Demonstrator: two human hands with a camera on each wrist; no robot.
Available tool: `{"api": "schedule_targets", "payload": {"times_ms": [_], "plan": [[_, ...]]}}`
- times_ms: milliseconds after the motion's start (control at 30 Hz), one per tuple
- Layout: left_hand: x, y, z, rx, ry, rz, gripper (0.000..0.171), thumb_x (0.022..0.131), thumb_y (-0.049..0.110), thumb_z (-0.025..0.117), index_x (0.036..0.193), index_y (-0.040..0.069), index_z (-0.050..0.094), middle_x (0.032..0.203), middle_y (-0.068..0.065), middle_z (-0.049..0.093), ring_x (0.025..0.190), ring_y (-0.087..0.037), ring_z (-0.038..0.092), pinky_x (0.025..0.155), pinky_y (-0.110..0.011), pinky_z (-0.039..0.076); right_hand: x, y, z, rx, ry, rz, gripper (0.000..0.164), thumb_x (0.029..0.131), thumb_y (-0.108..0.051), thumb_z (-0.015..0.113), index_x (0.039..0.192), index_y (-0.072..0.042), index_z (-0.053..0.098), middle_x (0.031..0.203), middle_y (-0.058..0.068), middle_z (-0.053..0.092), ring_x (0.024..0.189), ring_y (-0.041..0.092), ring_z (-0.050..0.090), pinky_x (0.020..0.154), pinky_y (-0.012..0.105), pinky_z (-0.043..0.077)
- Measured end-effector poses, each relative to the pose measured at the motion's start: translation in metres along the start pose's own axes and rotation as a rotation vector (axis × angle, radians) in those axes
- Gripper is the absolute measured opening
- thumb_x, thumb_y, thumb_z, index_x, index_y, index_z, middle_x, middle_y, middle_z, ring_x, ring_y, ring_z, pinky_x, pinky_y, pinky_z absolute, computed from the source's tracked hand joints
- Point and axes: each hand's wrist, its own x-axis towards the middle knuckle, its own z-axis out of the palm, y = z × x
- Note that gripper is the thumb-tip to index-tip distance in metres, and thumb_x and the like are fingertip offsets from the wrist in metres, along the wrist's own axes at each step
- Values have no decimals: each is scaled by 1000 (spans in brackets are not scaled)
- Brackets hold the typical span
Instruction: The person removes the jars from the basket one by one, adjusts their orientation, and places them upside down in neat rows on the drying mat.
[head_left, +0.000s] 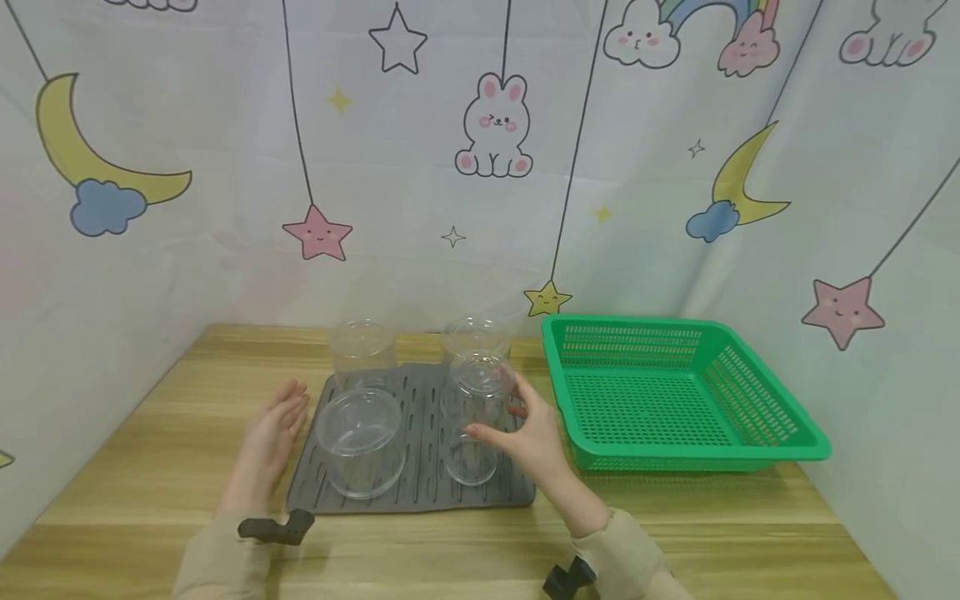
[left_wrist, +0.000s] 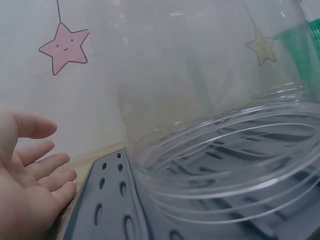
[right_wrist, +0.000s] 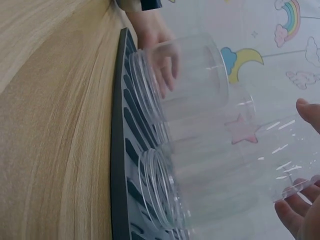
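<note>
Clear plastic jars stand mouth down on a dark grey slotted mat [head_left: 420, 492], their ringed necks against it. My right hand [head_left: 536, 437] curves round the front right jar [head_left: 474, 462], thumb across its front and fingers at its far right side. That jar's neck still rests on the mat in the right wrist view. A wider jar [head_left: 363, 475] stands at the front left, large in the left wrist view. Behind are a back left jar [head_left: 363, 340] and a back right jar [head_left: 472, 332]. My left hand [head_left: 273, 429], fingers loosely extended, is left of the mat, touching no jar.
A green plastic basket [head_left: 690, 452] with slotted walls stands to the right of the mat, nothing inside it. Under everything is a wooden table [head_left: 405, 554]. Close behind hangs a printed cloth [head_left: 420, 167], which also runs along both sides.
</note>
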Motion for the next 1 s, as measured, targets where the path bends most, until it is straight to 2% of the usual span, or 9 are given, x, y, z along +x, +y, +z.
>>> {"api": "schedule_targets", "payload": {"times_ms": [300, 633, 867, 1000], "plan": [[4, -6, 3, 23, 14, -18, 65, 105, 6, 34, 155, 3, -7, 165, -12, -4, 153, -24, 2, 126, -29, 9, 0, 1, 0, 12, 4, 9, 90, 69, -25, 89, 146, -12, 45, 140, 10, 56, 122, 36, 57, 96, 60, 51], [5, -11, 3, 132, -26, 2, 65, 102, -3, 31, 154, 0, -8, 164, -16, -3, 152, -29, 2, 126, -35, 8, 0, 1, -1, -2, -7, 0, 88, 69, -24, 89, 145, -13, 45, 141, 6, 56, 125, 30, 54, 98, 53, 52], [9, -17, 4, 178, 15, -23, 73, 94, -14, 31, 155, 2, -5, 164, -16, -2, 152, -29, 4, 126, -35, 11, 0, 2, -1, -9, -11, -2, 87, 70, -23, 88, 145, -14, 45, 142, 8, 56, 125, 31, 54, 97, 53, 52], [10, -17, 6, 190, 29, -26, 76, 91, -17, 31, 155, 2, -4, 164, -17, -1, 152, -29, 5, 125, -34, 11, 1, 2, -1, -17, -8, -13, 88, 70, -23, 89, 145, -14, 45, 142, 7, 56, 125, 29, 54, 97, 49, 53]]}}
